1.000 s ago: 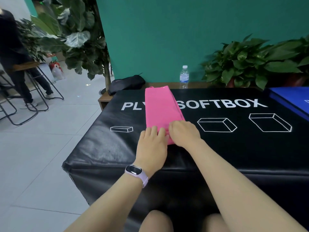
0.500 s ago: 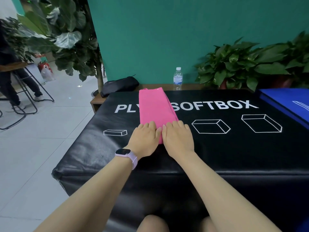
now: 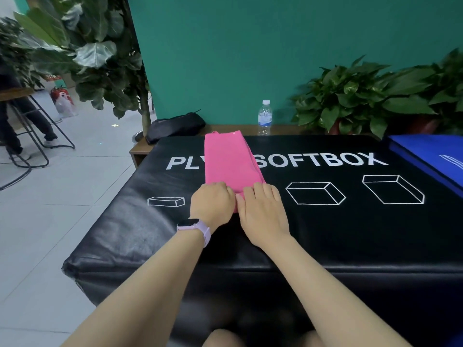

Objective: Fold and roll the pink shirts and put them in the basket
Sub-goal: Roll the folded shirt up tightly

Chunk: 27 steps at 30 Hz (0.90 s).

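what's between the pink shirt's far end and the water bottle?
Head view: nothing stands between them. The pink shirt ends at the black box's far edge; beyond is a bare strip of wooden ledge, where the water bottle stands.

Bare forearms, no sleeves; left wrist w/ lilac-strap smartwatch (image 3: 194,227), black rect. screen.

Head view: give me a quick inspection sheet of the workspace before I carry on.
Surface: black padded box with white lettering and box outlines.
Job's things: pink shirt folded into a long strip, lying flat; no basket seen.
Clutter: water bottle and black bag on the wooden ledge behind; blue mat at right.
Grippers: left hand and right hand both curl over the strip's near end.
Cables: nothing seen.
Surroundings: green wall, potted plants, metal stool at left.
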{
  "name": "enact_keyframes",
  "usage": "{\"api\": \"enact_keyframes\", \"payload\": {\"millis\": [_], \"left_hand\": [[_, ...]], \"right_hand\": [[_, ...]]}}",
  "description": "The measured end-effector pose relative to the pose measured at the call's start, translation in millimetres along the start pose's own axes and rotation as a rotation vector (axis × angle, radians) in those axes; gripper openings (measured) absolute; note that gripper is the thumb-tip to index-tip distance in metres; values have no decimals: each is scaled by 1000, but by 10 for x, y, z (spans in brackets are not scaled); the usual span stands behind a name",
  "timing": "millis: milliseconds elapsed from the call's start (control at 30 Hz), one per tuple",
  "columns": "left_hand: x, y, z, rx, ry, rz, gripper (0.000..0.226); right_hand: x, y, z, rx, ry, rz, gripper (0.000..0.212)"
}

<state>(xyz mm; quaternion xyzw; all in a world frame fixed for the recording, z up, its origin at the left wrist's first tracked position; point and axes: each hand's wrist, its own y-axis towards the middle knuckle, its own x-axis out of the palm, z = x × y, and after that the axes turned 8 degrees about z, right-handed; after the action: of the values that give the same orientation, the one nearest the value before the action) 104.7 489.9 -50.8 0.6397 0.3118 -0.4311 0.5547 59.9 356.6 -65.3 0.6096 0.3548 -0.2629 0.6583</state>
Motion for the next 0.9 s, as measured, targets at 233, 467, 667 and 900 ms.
{"api": "enact_keyframes", "payload": {"millis": [233,467,667,900], "left_hand": [[91,49,-13,-115,-65,51,26],[-102,-128,64,-114,-104,23,29],[-307,-506,205,28,71,-61,19],[-505,-1025,305,71,89,63,27]], "right_hand": [[78,262,55,-118,-96,-112,54],[-54,154,74,-248,-136,-113,46],[-413,-179,47,-277,-108,-93,53],[-610,-514,-24,-215,-182,-66,37]]}}
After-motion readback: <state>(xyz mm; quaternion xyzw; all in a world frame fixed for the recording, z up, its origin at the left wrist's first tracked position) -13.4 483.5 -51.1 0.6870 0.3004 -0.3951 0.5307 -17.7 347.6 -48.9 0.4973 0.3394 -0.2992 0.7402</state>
